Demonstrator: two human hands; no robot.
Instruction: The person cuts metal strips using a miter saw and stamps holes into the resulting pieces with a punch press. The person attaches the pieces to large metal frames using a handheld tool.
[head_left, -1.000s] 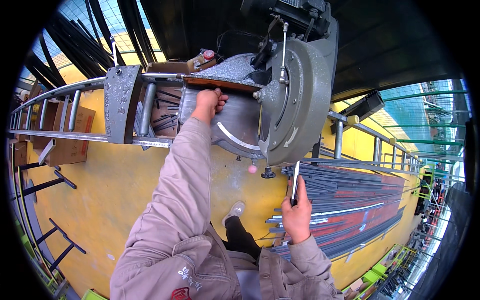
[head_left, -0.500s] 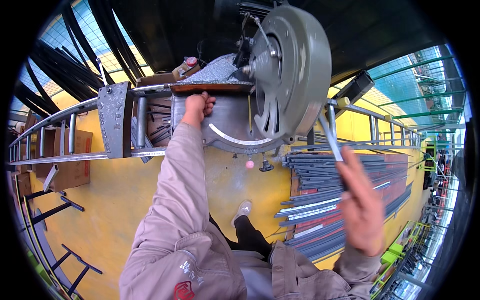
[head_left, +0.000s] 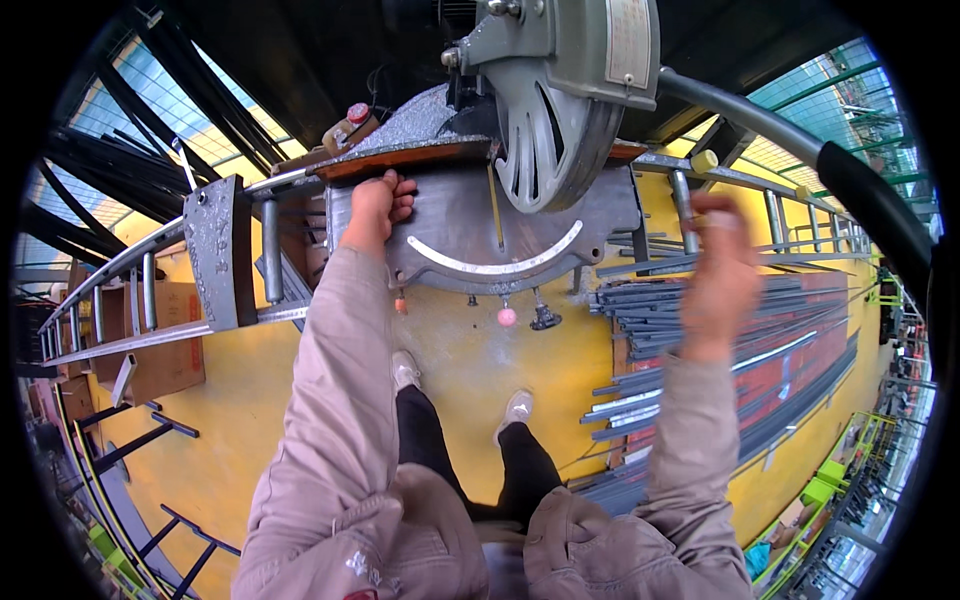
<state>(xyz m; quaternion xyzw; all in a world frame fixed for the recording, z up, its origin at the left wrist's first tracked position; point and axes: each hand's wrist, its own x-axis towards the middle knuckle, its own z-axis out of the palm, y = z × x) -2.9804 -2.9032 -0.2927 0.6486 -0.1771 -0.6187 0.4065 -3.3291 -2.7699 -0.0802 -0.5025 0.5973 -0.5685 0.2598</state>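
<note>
A grey cut-off saw stands in front of me, its blade guard point(head_left: 560, 150) raised above the saw table point(head_left: 455, 225). My left hand point(head_left: 383, 203) rests at the left of that table, by the brown-edged fence point(head_left: 430, 157). Its fingers are curled closed; whatever they may hold is hidden. To the right of the saw my right hand point(head_left: 722, 275) hangs in the air, smeared by motion, apart from the lever's black grip point(head_left: 870, 190). A curved white scale point(head_left: 490, 265) runs along the table's front, above a pink knob point(head_left: 507, 317).
Roller conveyor rails extend on both sides, with a perforated metal plate point(head_left: 218, 255) on the left one. Many grey metal bars point(head_left: 690, 335) lie stacked at right. Metal shavings point(head_left: 405, 125) are heaped behind the fence. A cardboard box point(head_left: 175, 335) stands at left.
The saw head has swung up, and its lever now reaches to the right. My right hand has come off the lever and moved farther up. My left hand remains by the fence.
</note>
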